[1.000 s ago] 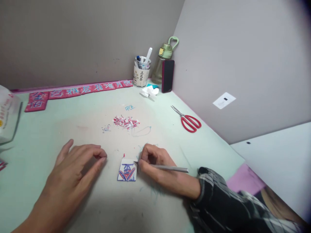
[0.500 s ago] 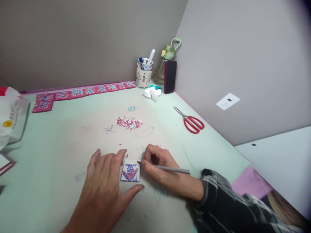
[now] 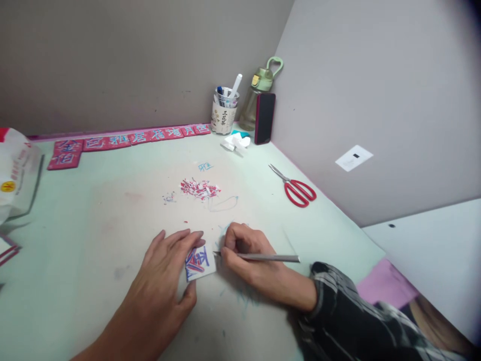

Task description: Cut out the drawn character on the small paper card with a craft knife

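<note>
A small square white tile (image 3: 200,261) with a blue and red character lies on the table, turned so that its plain white edge faces right. Around its left side, my left hand (image 3: 165,276) grips it, fingers over the upper corner and thumb at the lower edge. My right hand (image 3: 248,255) holds a slim silver craft knife (image 3: 272,257) in a pen grip. The knife's thin blade tip is just right of the tile; whether it touches the tile I cannot tell.
Beyond the hands lies a pile of red and white shavings (image 3: 199,189). Red-handled scissors (image 3: 296,190) rest to the right. Along the back stand a pen jar (image 3: 224,118), a bottle (image 3: 250,108) and a phone (image 3: 265,119), beside a row of red carved tiles (image 3: 120,141). A white bag (image 3: 18,170) is at left.
The tile has been rotated by my left hand, its character now tipped on its side. My left thumb has drawn in to the tile's lower edge. My right hand has barely moved.
</note>
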The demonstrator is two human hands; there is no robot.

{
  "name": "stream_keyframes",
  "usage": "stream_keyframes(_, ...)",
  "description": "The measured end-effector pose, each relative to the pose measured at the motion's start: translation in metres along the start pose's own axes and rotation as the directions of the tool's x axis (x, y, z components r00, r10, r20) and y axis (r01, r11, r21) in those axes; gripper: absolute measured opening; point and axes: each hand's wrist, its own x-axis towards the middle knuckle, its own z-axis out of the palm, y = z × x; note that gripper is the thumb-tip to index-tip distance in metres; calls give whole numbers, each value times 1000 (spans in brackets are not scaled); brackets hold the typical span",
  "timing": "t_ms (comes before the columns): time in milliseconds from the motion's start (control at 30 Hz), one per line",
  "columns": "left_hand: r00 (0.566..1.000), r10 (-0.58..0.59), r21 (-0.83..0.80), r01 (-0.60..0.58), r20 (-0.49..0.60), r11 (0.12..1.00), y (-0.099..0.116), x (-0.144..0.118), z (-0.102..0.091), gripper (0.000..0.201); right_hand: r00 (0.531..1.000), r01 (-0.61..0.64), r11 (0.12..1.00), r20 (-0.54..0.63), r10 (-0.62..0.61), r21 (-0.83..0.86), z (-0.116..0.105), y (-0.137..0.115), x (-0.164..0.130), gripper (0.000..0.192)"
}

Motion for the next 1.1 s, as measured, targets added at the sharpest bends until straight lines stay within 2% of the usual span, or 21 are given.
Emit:
stream_keyframes(100, 999, 34, 5, -34, 16, 999, 1, -1, -2, 66, 1000, -5, 999, 9, 5, 40, -1, 1, 0, 21)
stream_keyframes(200, 998, -4, 59, 8, -65, 998, 2, -1, -1, 60, 999, -12, 996, 42, 9, 86, 0, 1, 0, 20)
stream_keyframes(300, 989, 8, 158, 15, -146, 987, 5, 1, 4, 76, 998, -28, 995, 58, 22, 101, 1, -1, 1, 18)
stream_keyframes(367, 983, 34, 202, 3, -179, 979, 7, 1, 8, 75, 999, -26, 994, 43, 22, 109, 1, -2, 1, 17)
stream_keyframes(467, 982, 41, 172, -8, -185, 985, 10, 1, 10, 61, 1000, -12, 992, 23, 9, 129, 1, -3, 1, 16)
stream_keyframes(633, 992, 7, 97, 5, -124, 995, 10, -1, 9, 65, 999, -34, 989, 22, 31, 142, 2, -1, 0, 22)
stream_keyframes(800, 981, 4, 109, 18, -192, 994, 11, 0, 12, 52, 999, -33, 995, 23, 31, 96, 4, 0, 1, 22)
stream_keyframes(1100, 977, 10, 95, 11, -211, 995, 12, 1, 12, 50, 995, -59, 996, 81, 53, 73, 4, -6, 3, 20)
